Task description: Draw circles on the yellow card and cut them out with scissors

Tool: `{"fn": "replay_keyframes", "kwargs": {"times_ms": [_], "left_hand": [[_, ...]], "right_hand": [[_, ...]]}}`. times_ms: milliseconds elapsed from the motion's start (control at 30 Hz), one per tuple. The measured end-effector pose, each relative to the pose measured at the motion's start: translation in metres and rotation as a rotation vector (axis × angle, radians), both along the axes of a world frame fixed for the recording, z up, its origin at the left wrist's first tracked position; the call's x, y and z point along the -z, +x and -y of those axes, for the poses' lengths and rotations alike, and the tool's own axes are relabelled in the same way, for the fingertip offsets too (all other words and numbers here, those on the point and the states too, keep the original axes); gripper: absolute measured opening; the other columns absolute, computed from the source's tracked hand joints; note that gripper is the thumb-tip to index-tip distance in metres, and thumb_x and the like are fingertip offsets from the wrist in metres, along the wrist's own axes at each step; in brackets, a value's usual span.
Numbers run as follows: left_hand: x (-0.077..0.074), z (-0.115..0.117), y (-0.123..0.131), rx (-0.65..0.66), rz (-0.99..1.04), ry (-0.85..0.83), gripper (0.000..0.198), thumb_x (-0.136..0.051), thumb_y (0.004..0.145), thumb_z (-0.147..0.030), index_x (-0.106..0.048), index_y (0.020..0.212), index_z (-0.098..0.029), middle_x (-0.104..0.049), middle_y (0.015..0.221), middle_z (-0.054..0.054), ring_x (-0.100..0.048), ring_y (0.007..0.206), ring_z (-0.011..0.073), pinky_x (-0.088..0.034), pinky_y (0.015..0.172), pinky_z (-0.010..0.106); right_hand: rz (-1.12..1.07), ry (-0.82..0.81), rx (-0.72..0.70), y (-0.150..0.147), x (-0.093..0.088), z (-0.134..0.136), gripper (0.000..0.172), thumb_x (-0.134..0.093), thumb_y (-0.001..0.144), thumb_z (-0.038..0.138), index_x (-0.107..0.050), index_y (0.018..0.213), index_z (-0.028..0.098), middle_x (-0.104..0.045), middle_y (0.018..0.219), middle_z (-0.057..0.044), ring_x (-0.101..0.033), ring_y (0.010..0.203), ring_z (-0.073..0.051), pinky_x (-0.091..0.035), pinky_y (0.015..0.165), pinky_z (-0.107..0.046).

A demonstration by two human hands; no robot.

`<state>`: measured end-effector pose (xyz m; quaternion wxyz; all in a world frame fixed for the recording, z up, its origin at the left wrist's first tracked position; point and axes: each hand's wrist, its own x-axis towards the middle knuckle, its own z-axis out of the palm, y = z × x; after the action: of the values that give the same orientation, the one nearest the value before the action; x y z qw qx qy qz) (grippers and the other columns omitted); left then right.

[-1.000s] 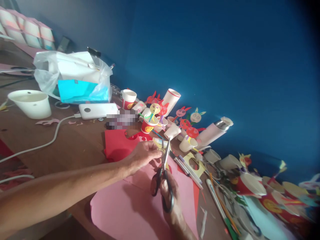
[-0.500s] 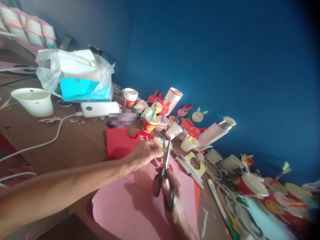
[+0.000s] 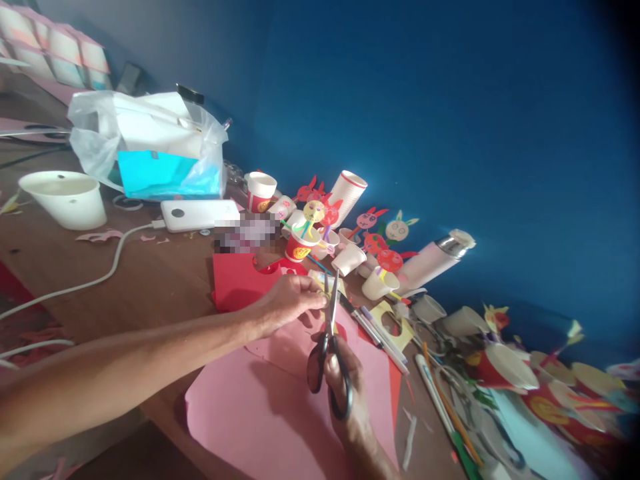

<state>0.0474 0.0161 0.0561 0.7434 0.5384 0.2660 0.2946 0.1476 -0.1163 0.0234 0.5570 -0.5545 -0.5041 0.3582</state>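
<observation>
My right hand (image 3: pixel 347 383) grips a pair of black-handled scissors (image 3: pixel 331 320), blades pointing away from me and slightly apart. Thumb and fingers of my left hand (image 3: pixel 295 300) are pinched around a small piece of yellowish paper, mostly hidden by the fingertips, right beside the blades. Under both hands lies a large pink paper sheet (image 3: pixel 270 420). Red paper (image 3: pixel 233 280) with a curved cut-out is just beyond my left wrist. Several pens (image 3: pixel 375 333) and a yellow paper square (image 3: pixel 393 327) with a round hole lie to the right of the scissors.
Behind stand paper cups (image 3: pixel 303 243) with paper animal faces on straws, a stack of cups (image 3: pixel 349 193) and a thermos flask (image 3: pixel 435 263). At left are a white cup (image 3: pixel 65 200), a power bank (image 3: pixel 200 215) with cable and a plastic bag (image 3: pixel 150 143). More decorated cups (image 3: pixel 507 367) are at right.
The scissor blades have drawn a little closer together near my left fingertips. Both hands stay in nearly the same place, and the view shifts slightly.
</observation>
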Motion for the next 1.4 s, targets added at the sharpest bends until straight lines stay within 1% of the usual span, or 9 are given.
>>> {"fn": "replay_keyframes", "kwargs": {"times_ms": [233, 367, 567, 867, 1067, 1233, 1400], "left_hand": [[-0.001, -0.001, -0.001, 0.009, -0.048, 0.015, 0.016, -0.065, 0.063, -0.027, -0.058, 0.062, -0.013, -0.058, 0.057, 0.002, -0.056, 0.053, 0.0128, -0.048, 0.047, 0.025], [0.000, -0.003, -0.001, 0.021, -0.037, 0.015, 0.016, -0.065, 0.062, -0.027, -0.059, 0.064, -0.013, -0.059, 0.059, 0.003, -0.057, 0.056, 0.0145, -0.049, 0.048, 0.026], [0.000, -0.004, -0.001, 0.053, -0.007, -0.029, 0.016, -0.065, 0.061, -0.027, -0.057, 0.062, -0.013, -0.060, 0.060, 0.004, -0.057, 0.056, 0.0142, -0.048, 0.046, 0.024], [0.000, -0.005, -0.002, 0.070, -0.021, -0.022, 0.015, -0.064, 0.062, -0.026, -0.057, 0.063, -0.013, -0.061, 0.060, 0.003, -0.057, 0.055, 0.0134, -0.049, 0.047, 0.024], [-0.005, -0.008, -0.005, 0.103, -0.039, -0.007, 0.015, -0.064, 0.062, -0.024, -0.056, 0.062, -0.012, -0.061, 0.061, 0.003, -0.058, 0.054, 0.0125, -0.049, 0.047, 0.024], [-0.009, -0.010, -0.008, 0.131, -0.079, 0.016, 0.014, -0.065, 0.063, -0.024, -0.058, 0.064, -0.011, -0.064, 0.063, 0.004, -0.060, 0.053, 0.0130, -0.049, 0.048, 0.024], [-0.009, -0.014, -0.008, 0.146, -0.102, 0.027, 0.015, -0.065, 0.063, -0.025, -0.058, 0.065, -0.012, -0.063, 0.058, 0.004, -0.059, 0.049, 0.0134, -0.048, 0.045, 0.024]], "right_hand": [[-0.030, -0.009, -0.020, -0.001, 0.002, 0.001, 0.040, -0.050, 0.083, 0.054, -0.055, 0.096, 0.017, -0.052, 0.051, 0.003, -0.042, 0.047, -0.012, -0.036, 0.047, -0.024], [-0.033, 0.003, -0.017, -0.002, 0.002, 0.001, 0.039, -0.050, 0.083, 0.054, -0.055, 0.095, 0.017, -0.051, 0.050, 0.003, -0.041, 0.047, -0.012, -0.035, 0.047, -0.023], [-0.002, -0.001, -0.005, -0.003, -0.003, 0.002, 0.041, -0.050, 0.082, 0.056, -0.054, 0.095, 0.018, -0.050, 0.048, 0.004, -0.041, 0.045, -0.012, -0.035, 0.045, -0.023], [0.007, 0.007, -0.011, -0.003, -0.004, 0.002, 0.039, -0.051, 0.082, 0.054, -0.055, 0.093, 0.017, -0.049, 0.047, 0.005, -0.040, 0.044, -0.010, -0.035, 0.043, -0.021], [0.019, 0.003, 0.005, -0.002, -0.003, 0.002, 0.040, -0.052, 0.081, 0.055, -0.056, 0.090, 0.017, -0.050, 0.048, 0.004, -0.041, 0.043, -0.010, -0.036, 0.042, -0.021], [-0.001, -0.019, 0.003, -0.001, -0.002, 0.002, 0.041, -0.053, 0.081, 0.056, -0.057, 0.091, 0.016, -0.048, 0.048, 0.005, -0.040, 0.042, -0.009, -0.036, 0.042, -0.021], [-0.031, -0.036, -0.015, 0.000, 0.000, 0.002, 0.041, -0.054, 0.080, 0.055, -0.057, 0.094, 0.017, -0.048, 0.048, 0.005, -0.040, 0.043, -0.009, -0.035, 0.043, -0.021]]}}
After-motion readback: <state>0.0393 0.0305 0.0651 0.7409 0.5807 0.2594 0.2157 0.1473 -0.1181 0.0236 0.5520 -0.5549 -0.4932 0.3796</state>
